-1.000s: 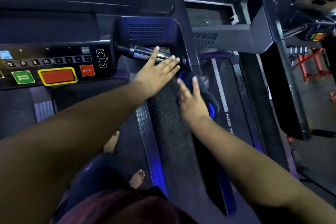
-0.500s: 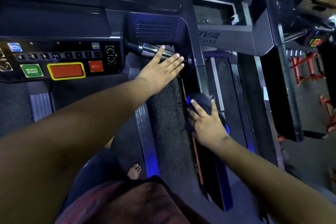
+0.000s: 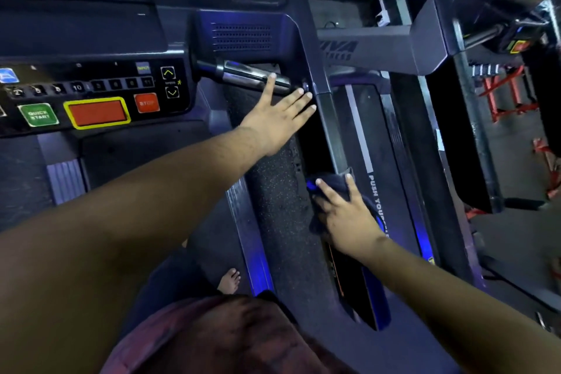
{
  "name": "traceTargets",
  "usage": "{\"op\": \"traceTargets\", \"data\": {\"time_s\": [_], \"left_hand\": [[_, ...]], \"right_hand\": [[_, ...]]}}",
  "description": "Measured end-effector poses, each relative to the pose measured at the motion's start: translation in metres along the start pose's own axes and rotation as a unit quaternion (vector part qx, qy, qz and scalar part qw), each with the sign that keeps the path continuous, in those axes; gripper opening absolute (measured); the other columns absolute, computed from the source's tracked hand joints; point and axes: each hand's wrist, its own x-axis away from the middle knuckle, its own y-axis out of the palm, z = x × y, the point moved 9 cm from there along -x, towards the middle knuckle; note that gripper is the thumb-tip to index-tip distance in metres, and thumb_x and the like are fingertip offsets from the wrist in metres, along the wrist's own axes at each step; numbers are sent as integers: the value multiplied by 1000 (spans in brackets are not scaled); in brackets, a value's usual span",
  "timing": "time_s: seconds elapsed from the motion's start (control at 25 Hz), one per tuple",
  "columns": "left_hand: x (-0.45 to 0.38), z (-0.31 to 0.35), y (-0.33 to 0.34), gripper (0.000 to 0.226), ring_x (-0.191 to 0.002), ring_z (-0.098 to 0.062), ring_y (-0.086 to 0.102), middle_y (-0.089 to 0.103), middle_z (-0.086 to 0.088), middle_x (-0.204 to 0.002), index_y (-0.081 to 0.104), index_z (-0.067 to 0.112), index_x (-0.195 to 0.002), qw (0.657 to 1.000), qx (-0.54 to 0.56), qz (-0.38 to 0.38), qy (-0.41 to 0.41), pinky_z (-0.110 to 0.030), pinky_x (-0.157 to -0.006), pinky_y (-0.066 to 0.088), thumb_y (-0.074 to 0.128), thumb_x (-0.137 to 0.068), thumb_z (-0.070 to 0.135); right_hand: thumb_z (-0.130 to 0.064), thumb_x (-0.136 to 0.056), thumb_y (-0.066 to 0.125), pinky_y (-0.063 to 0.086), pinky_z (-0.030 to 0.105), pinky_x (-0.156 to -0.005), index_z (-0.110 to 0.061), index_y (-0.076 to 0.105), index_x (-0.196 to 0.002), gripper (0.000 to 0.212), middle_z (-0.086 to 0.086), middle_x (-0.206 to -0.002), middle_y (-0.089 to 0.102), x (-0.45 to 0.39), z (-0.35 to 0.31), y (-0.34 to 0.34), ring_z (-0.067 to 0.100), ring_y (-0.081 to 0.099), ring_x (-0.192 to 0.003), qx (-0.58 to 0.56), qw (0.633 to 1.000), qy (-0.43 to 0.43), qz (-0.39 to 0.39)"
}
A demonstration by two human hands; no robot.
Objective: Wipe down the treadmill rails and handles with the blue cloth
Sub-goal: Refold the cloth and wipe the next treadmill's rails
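Step in hand: my right hand (image 3: 346, 215), fingers spread, presses the dark blue cloth (image 3: 334, 187) on the grey side rail (image 3: 331, 133), centre-right of frame. My left hand (image 3: 277, 118), fingers spread, rests flat near the metal handle (image 3: 252, 74). Next: slide cloth along rail.

**What cannot be seen well**

The blue cloth (image 3: 334, 184) is mostly covered by the right hand (image 3: 346, 215); only a dark fold shows beyond the fingertips. The rail under this hand is hidden. The console (image 3: 91, 91) is cut by the left edge, and its small labels are blurred.
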Motion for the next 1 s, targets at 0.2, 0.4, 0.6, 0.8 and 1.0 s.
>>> {"op": "traceTargets", "data": {"time_s": [0.2, 0.4, 0.6, 0.8, 1.0], "left_hand": [[-9, 21, -7, 95, -153, -20, -8, -12, -6, -166, -3, 17, -158, 999, 50, 8, -4, -78, -109, 0, 62, -89, 14], [-1, 53, -6, 98, -154, -21, -4, -9, -7, -166, -2, 18, -158, 998, 59, 24, 20, -79, -108, 1, 65, -87, 15], [7, 59, -4, 96, -154, -19, -2, -8, -4, -167, -3, 18, -158, 997, 70, 33, -1, -78, -109, 2, 64, -88, 18], [4, 38, -2, 94, -154, -18, -1, -7, -2, -167, -2, 23, -158, 997, 64, 34, 16, -77, -110, 1, 61, -89, 12], [-7, 7, -3, 96, -154, -17, -2, -7, -2, -167, -3, 20, -158, 998, 45, 33, 23, -74, -112, -1, 61, -87, 10]], "right_hand": [[-49, -85, 55, 20, 77, -107, -30, 36, -152, 72, -9, -167, 10, -22, 57, -30, 27, -4, -154, -189, 956, 167, 151], [-40, -87, 61, 37, 61, -110, -36, 8, -158, 89, -7, -168, -4, 71, 20, 41, 22, -3, -155, -442, 835, 274, 179], [-40, -91, 56, 37, 64, -107, -41, -2, -157, 88, -5, -166, -15, 22, 54, 10, 28, -4, -154, -411, 853, 265, 183], [-43, -87, 62, 33, 67, -109, -37, 10, -157, 87, -1, -168, -8, 8, 49, -3, 32, -3, -154, -317, 890, 288, 157], [-46, -88, 63, 32, 70, -107, -33, 27, -155, 77, -2, -168, -7, -8, 57, -8, 33, -6, -153, -247, 923, 266, 125]]}}
